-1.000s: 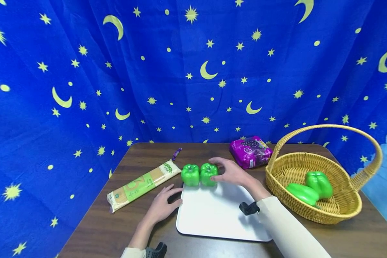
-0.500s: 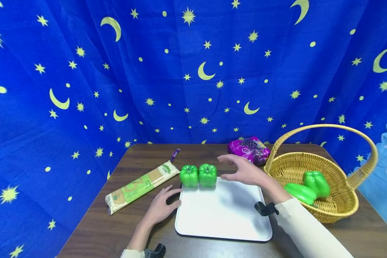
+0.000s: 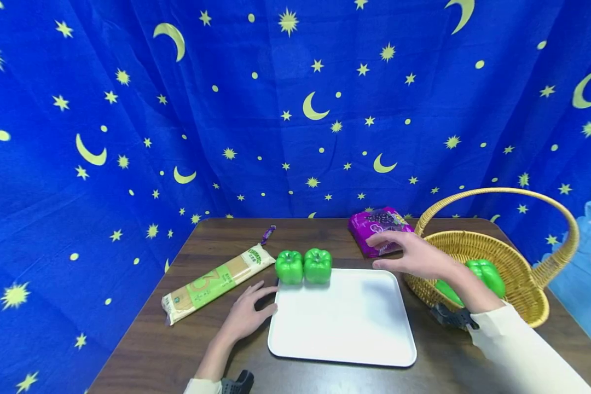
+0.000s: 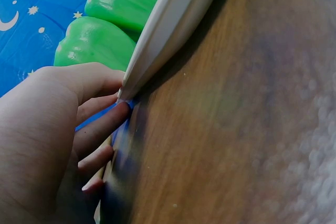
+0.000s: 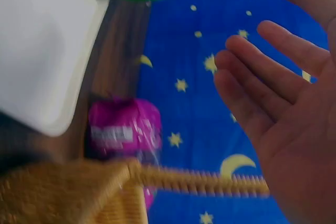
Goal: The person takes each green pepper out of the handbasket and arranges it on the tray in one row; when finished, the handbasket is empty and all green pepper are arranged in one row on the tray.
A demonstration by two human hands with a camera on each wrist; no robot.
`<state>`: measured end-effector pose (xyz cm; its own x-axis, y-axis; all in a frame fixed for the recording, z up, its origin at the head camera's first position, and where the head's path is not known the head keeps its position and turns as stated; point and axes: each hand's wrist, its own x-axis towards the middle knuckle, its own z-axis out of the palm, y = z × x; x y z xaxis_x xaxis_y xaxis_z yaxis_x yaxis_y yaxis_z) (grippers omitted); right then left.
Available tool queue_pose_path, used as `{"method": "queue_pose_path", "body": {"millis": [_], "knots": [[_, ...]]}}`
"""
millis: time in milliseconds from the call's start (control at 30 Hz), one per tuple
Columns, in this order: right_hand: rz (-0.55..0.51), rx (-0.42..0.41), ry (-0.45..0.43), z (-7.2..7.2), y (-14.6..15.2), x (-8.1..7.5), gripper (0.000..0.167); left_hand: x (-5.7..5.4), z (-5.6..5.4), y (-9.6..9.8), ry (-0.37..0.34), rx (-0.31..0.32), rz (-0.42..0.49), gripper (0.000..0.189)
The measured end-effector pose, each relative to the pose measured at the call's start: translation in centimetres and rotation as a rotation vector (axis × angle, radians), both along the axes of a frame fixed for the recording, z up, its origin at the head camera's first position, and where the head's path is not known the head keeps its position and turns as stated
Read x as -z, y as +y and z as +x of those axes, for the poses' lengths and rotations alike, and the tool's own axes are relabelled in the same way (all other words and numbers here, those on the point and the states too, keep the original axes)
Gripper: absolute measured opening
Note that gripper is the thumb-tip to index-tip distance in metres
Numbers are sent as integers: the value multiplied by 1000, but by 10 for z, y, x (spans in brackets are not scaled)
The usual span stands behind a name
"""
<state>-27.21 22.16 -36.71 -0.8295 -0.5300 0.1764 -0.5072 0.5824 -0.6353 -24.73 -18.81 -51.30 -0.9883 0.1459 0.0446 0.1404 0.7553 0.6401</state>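
Two green bell peppers (image 3: 303,267) stand side by side at the far left corner of a white tray (image 3: 345,317). My left hand (image 3: 248,313) is at the tray's left rim, fingertips right at the edge and fingers relaxed, as the left wrist view also shows at the tray rim (image 4: 157,40). My right hand (image 3: 413,254) holds nothing and hovers between the tray and a wicker basket (image 3: 519,323), its fingers spread loosely. Inside the basket, a green bell pepper (image 3: 487,276) and another green pepper (image 3: 448,291) are partly covered by my right forearm.
A purple package (image 3: 374,227) lies behind the right hand, left of the basket. On the left side of the table rests a long pack of noodles (image 3: 219,284), with a small purple-wrapped candy (image 3: 268,234) beyond its far end. A blue star-patterned curtain (image 3: 256,109) hangs behind the table.
My right hand has left the right-hand pepper at the tray's corner and moved right toward the basket. The left hand stays at the tray's rim.
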Motion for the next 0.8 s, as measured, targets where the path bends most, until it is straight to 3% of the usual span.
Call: {"method": "queue_pose_path", "body": {"millis": [167,400,600,800], "knots": [[52,41,-6,8,32,-6,45,0,0,2,6,9,16,39],[79,95,78,22,75,-7,38,-1,1,4,-3,15,24,38],[80,109,156,23,95,-2,39,-3,-1,2,2,3,12,38],[72,208,143,18,122,9,35,-1,0,1,-5,0,4,39]]}}
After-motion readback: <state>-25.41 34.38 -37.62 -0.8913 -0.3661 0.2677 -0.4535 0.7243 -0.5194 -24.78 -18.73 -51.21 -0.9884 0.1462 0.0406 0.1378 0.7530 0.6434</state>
